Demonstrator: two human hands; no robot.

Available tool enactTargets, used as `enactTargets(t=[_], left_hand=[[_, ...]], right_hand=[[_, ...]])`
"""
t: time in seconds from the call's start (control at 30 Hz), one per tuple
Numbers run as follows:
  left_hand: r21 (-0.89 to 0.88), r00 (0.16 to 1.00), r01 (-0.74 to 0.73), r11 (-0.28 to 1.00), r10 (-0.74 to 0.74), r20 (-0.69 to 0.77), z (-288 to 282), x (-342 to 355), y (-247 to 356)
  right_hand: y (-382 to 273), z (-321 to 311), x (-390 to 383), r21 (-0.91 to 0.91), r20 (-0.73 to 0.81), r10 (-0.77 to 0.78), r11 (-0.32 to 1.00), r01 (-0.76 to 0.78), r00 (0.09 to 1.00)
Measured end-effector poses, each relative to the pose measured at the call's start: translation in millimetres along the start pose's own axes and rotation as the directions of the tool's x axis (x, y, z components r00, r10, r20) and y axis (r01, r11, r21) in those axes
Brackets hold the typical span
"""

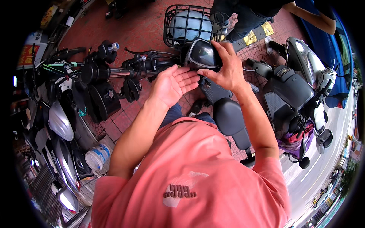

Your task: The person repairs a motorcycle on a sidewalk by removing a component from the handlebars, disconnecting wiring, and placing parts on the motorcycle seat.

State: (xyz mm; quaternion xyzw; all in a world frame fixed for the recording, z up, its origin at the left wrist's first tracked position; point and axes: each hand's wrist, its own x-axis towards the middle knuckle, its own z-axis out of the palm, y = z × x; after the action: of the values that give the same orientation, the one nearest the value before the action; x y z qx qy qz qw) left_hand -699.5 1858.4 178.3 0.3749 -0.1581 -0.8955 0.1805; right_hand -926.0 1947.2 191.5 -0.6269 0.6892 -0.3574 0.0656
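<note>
A rounded black instrument panel (204, 53) with a glossy dark screen sits between the handlebars and front basket of a small scooter. My right hand (230, 68) spans its right side, with the index finger near the upper corner and the thumb at the lower edge. My left hand (175, 84) is open, palm up with fingers stretched out, just below the panel's lower left. Its fingertips lie close to my right thumb. The underside of the panel is hidden. A black handlebar (154, 62) with a brake lever runs out to the left.
A black wire basket (165, 32) holding a rounded pale-blue thing stands ahead. The scooter's black seat (228, 116) is near my right forearm. Parked scooters flank both sides, one grey scooter (291, 85) at right. A person in jeans (243, 22) stands ahead. A white bucket (97, 156) sits left.
</note>
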Motion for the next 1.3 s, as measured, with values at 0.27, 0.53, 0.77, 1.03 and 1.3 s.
enactTargets(t=[0.27, 0.53, 0.77, 1.03, 1.3], left_hand=[[0.011, 0.997, 0.018, 1.000, -0.017, -0.071, 28, 12, 6], [-0.095, 0.993, -0.056, 0.994, 0.045, -0.112, 43, 36, 5], [-0.138, 0.976, -0.078, 0.987, 0.048, -0.211, 44, 32, 0], [-0.254, 0.981, -0.097, 0.962, 0.050, -0.185, 40, 48, 1], [-0.396, 0.996, -0.092, 0.914, 0.087, -0.030, 20, 55, -8]], right_hand=[[-30, -2, -10, -0.068, 0.011, -0.129, 0.989, 0.129, 0.992], [-10, -11, 3, 0.209, -0.014, -0.112, 0.971, 0.112, 0.994], [-3, -12, 5, 0.274, 0.009, -0.098, 0.957, 0.091, 0.995], [-14, -20, 10, 0.193, 0.123, -0.234, 0.959, 0.208, 0.964], [-29, -11, 8, 0.223, 0.119, -0.319, 0.931, 0.288, 0.940]])
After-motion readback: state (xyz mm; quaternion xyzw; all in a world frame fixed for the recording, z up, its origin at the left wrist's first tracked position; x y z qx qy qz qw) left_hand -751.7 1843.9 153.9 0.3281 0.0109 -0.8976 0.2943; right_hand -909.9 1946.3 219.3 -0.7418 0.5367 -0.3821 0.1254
